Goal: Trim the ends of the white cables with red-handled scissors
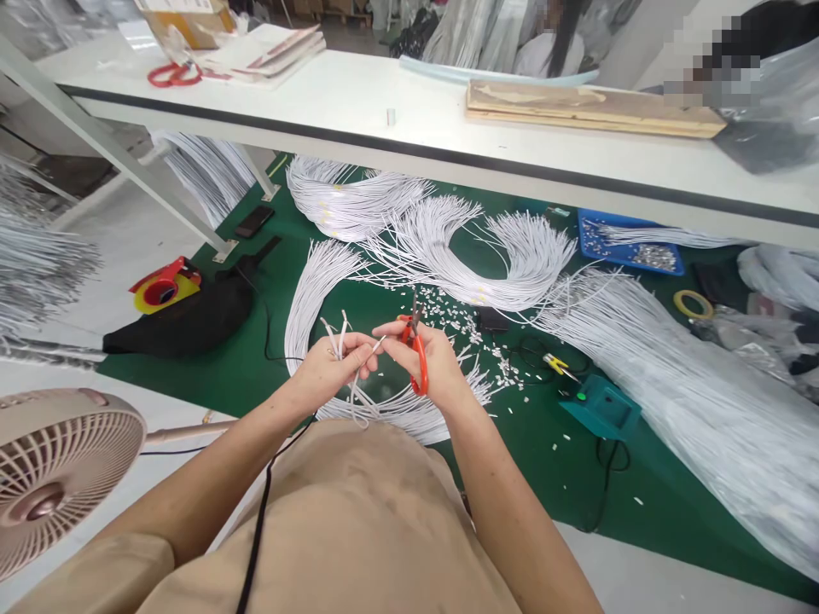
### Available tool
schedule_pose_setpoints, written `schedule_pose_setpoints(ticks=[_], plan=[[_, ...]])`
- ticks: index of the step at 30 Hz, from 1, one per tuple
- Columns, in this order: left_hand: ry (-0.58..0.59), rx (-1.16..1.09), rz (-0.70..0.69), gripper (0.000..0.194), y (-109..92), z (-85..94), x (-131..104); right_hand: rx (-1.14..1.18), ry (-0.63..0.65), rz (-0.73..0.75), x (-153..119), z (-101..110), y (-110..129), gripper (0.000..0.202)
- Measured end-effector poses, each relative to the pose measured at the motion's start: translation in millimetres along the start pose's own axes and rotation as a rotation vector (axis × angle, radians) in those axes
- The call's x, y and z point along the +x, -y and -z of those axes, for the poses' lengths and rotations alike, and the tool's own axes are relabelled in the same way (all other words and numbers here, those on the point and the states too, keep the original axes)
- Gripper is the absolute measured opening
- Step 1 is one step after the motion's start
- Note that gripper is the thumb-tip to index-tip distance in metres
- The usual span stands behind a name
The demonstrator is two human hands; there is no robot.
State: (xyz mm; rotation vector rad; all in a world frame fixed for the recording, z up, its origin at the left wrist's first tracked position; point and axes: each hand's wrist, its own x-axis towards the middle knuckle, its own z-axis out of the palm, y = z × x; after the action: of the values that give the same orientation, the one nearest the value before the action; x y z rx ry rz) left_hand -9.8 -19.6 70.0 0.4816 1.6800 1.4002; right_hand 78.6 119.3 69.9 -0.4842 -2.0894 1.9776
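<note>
Item: left hand (333, 367), fingers curled shut around a small bunch of thin white wires (342, 337), whose cut ends stick up just above the knuckles. One wire end runs across toward the other hand.

Item: right hand (430, 362), closed on red-handled snips (415, 345); blades point up and look nearly shut, though how far cannot be told. Thumb and forefinger also pinch that crossing wire end.

Landmark: green mat (256, 367), beneath both hands.

On the mat, beyond the hands: curved sheaves of white wire (448, 247). Right of the hands: scattered white offcuts (505, 367), a small yellow-handled tool (558, 365) and a teal box (601, 408). Far right edge: a long heap of white cable (704, 401). Left edge: a red and yellow tape dispenser (161, 286). Off the mat, near left: a beige fan (51, 469). Above the mat's far side: a white shelf (397, 111).

Hazards, as judged: blade tips sit close to the left fingertips, so a slip could nick skin; a loose grip could let the bunch splay and fall among the offcuts; an uneven bite could cut the wire through.
</note>
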Motion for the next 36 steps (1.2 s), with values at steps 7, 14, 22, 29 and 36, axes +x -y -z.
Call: schedule_pose_setpoints(ticks=[7, 14, 22, 29, 36], plan=[[0.046, -0.045, 0.053, 0.023, 3, 5.0, -2, 0.103, -0.071, -0.056, -2, -8, -4, 0.014], [-0.069, -0.058, 0.048, 0.028, 7, 3.9, 0, 0.13, -0.193, -0.08, -5, -17, -13, 0.016], [-0.262, 0.02, -0.068, 0.027, 5, -0.1, 0, 0.093, -0.182, 0.026, -14, -25, -8, 0.022], [-0.208, -0.037, -0.03, 0.028, 6, 2.7, -1, 0.062, -0.308, -0.061, -4, -28, -9, 0.022], [-0.141, -0.127, 0.02, 0.035, 3, 8.1, 3, -0.315, -0.535, 0.18, -6, -26, 4, 0.018]])
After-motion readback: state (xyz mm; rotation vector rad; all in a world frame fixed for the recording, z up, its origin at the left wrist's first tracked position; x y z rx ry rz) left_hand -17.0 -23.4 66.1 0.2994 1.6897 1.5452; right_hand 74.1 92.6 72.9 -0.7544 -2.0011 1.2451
